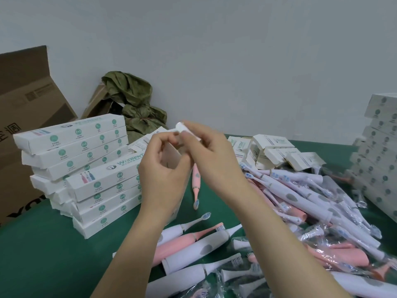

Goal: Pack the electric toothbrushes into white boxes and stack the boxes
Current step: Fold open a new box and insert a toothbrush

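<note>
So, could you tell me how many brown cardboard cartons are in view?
2: a large carton at far left, a smaller carton partly under the green bag; more may be hidden.

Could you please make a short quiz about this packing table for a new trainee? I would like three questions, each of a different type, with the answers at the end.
1. True or false: the left hand grips a white box, and the right hand pinches a white piece above it.
2. Multiple choice: the stack of closed boxes left of the hands stands on A) a brown carton, B) the green table, C) a chair.
3. Short answer: which two colours do the loose toothbrushes have?

Key: 1 true; 2 B; 3 white and pink.
</note>
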`<state>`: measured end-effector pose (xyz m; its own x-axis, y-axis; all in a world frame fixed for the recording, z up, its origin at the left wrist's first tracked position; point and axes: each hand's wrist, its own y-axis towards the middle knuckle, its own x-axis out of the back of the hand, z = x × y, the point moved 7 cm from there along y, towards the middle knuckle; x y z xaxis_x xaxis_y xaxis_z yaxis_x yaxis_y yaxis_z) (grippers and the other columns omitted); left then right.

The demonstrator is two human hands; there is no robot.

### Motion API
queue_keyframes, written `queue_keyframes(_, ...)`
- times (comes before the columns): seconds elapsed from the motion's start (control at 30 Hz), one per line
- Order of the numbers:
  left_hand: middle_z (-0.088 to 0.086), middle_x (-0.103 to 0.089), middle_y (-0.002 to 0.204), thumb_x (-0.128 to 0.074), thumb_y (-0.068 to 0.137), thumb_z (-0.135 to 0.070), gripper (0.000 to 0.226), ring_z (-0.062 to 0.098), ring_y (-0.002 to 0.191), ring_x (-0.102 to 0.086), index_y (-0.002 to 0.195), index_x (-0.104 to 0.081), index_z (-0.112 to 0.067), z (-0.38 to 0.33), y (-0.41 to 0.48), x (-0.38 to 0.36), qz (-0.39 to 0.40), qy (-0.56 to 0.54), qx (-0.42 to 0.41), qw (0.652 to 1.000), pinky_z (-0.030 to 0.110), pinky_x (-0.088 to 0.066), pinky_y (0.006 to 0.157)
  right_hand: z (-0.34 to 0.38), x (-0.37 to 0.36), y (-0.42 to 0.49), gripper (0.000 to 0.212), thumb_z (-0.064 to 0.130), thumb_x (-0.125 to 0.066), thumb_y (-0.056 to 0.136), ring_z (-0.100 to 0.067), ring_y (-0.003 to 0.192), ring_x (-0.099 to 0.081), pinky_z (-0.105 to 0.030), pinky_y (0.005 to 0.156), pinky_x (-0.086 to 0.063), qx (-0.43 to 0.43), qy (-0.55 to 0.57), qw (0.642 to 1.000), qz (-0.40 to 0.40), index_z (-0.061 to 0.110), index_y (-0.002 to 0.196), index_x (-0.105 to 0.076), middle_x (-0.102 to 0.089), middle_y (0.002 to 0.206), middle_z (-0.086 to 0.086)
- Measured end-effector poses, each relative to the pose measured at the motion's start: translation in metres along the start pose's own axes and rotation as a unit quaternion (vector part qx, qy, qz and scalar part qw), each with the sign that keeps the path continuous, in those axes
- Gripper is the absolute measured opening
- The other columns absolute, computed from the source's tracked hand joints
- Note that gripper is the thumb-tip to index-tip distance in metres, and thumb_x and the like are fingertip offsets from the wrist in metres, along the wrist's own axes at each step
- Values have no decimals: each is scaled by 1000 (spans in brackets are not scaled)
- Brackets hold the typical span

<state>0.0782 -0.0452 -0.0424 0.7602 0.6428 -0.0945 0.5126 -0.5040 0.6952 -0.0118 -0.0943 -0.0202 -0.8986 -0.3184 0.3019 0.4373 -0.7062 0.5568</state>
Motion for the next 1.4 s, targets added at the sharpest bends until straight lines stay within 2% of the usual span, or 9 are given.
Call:
queue_keyframes(0.1, -18, -63, 102, -68, 68, -13, 44, 5, 101, -61, 106, -51, -30, 10, -2, -6, 48, -3, 31, 998, 20, -48, 78, -4, -1, 0, 33, 18, -51, 92, -5, 76, -57, -21, 79, -47, -5, -47, 999, 17, 25, 121, -64, -70, 108, 9)
queue_keyframes(0.2, -7, -43, 128, -82, 65, -7, 86, 9, 121, -45, 130, -30, -29, 29, -5, -9, 49, 80, 85, 992, 23, -42, 93, -15, 8, 5, 38, 12, -50, 91, -1, 93, -60, -15, 83, -44, -31, -8, 999, -15, 27, 123, -64, -66, 116, 15)
queue_keyframes(0.37, -7, -59, 100, -85, 57, -26, 54, 13, 93, -55, 100, -53, -30, 49, -3, -4, 84, 231, 120, 962, 30, -45, 73, -37, 23, 8, 31, 11, -50, 93, -2, 106, -59, -22, 89, -45, -77, 63, 990, -96, 25, 111, -71, -68, 115, 11)
queue_keyframes(0.53, -7, -63, 90, -83, 60, -23, 42, 14, 86, -55, 98, -65, -26, 41, -6, -9, 88, 249, 67, 962, 23, -41, 68, -57, 28, 7, 23, 13, -57, 88, -10, 95, -63, -23, 75, -46, -150, 142, 966, -153, 26, 96, -75, -73, 103, 8)
queue_keyframes(0.73, -4, -61, 84, -82, 63, -27, 35, 13, 79, -48, 95, -67, -24, 42, -6, -10, 94, 269, 41, 958, 13, -30, 58, -51, 31, 2, 29, 12, -54, 89, -15, 86, -61, -25, 73, -50, -101, 72, 976, -182, 26, 105, -74, -70, 86, 24)
queue_keyframes(0.87, -1, -61, 86, -81, 63, -31, 39, 15, 80, -47, 99, -68, -23, 44, -3, -7, 91, 282, 41, 954, 15, -29, 59, -45, 23, 1, 30, 15, -50, 92, 1, 98, -60, -24, 90, -47, -74, 42, 982, -170, 24, 112, -71, -66, 91, 26)
queue_keyframes(1.2, 0, -61, 85, -64, 61, -49, 46, 15, 82, -49, 101, -68, -26, 45, -3, -7, 95, 265, 38, 959, 10, -32, 63, -40, 3, 0, 43, 27, -33, 103, -13, 133, -38, -11, 103, -19, 37, -161, 982, -89, 10, 140, -44, -47, 144, -3)
queue_keyframes(1.33, 0, -55, 104, -80, 65, -24, 59, 15, 93, -47, 120, -58, -26, 60, -8, -20, 153, 280, 77, 945, 11, -31, 62, -47, 15, 2, 37, 19, -37, 102, -13, 124, -48, -13, 97, -27, 27, -172, 980, -101, 8, 136, -50, -55, 135, -5)
queue_keyframes(1.4, 1, -51, 111, -78, 70, -18, 72, 11, 98, -44, 134, -48, -29, 59, -13, -29, 191, 272, 60, 941, 7, -33, 69, -51, 28, 1, 32, 19, -38, 102, 4, 103, -55, -8, 85, -34, -11, -122, 982, -144, 10, 124, -60, -65, 117, 2)
